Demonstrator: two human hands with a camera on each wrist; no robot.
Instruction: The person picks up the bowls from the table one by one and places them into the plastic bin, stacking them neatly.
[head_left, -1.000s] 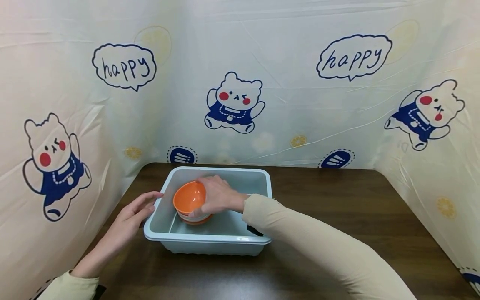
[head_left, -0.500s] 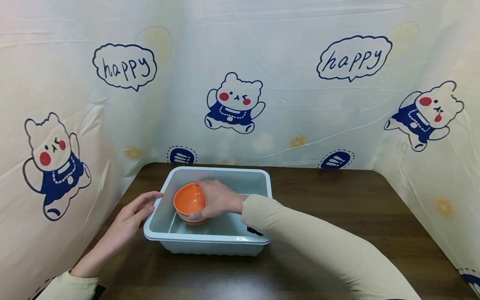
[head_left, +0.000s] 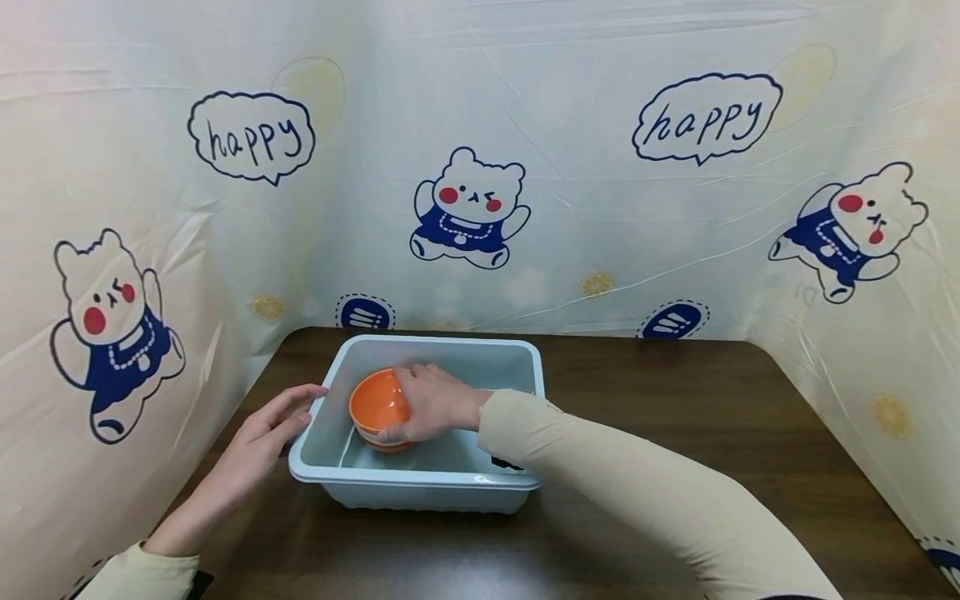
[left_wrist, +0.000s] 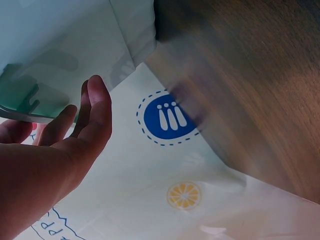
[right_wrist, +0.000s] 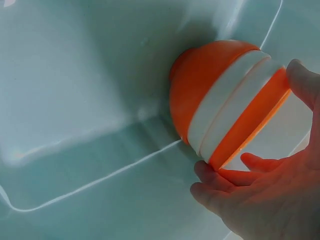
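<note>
A nested stack of bowls point(head_left: 378, 403), orange on top with white layers and orange below, sits inside a pale blue plastic basin point(head_left: 420, 477), toward its left end. My right hand point(head_left: 437, 403) reaches in from the right and grips the stack near its rim. In the right wrist view the stack of bowls point(right_wrist: 212, 92) lies tilted on its side in frame, with the right hand's fingertips point(right_wrist: 214, 176) and thumb on opposite sides. My left hand point(head_left: 262, 427) rests against the basin's left rim with fingers extended. In the left wrist view, this left hand point(left_wrist: 65, 145) touches the basin's outside.
The basin stands on a dark brown wooden table point(head_left: 645, 417). A pale printed cloth point(head_left: 585, 192) with cartoon bears hangs around the back and both sides. The basin's raised walls surround the bowls, and its left wall is close to them.
My right hand and the bowl stack have shifted very slightly down within the basin. My left hand stays on the left rim.
</note>
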